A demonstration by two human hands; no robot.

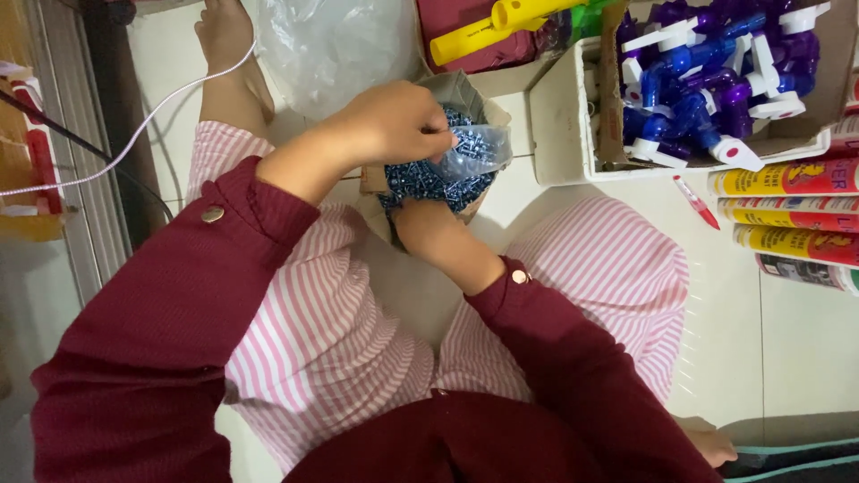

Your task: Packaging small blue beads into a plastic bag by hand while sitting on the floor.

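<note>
The person is sitting on a pale tiled floor (805, 349) that is filling the right and lower right of the frame, legs in pink striped trousers (331, 331) spreading out from the lower centre and dark red sleeves (152, 331) reaching up from the bottom edge. At the upper right a white tray (559, 116) is holding a cardboard box of blue and purple plastic parts with white handles (716, 80), probably kept there so that it is within easy reach. Below it, along the right edge, yellow and red tubes (787, 210) are lying side by side. A crumpled clear plastic sheet (331, 45) is lying at the upper centre, with a yellow plastic piece (492, 27) just right of it. A thin white cable (134, 125) is crossing the upper left. Just above the frame's centre, between the knees, an open paper box of small blue screws (420, 183) is resting, apparently placed close so both hands can be working in it. The left hand (394, 121) is curling nearly closed, fingertips pinching the edge of a small clear bag of screws (474, 152) over the box, seemingly holding its mouth steady. The right hand (425, 224) is reaching into the box from below; its fingers are hidden, so I cannot tell how open it is or what it has.
</note>
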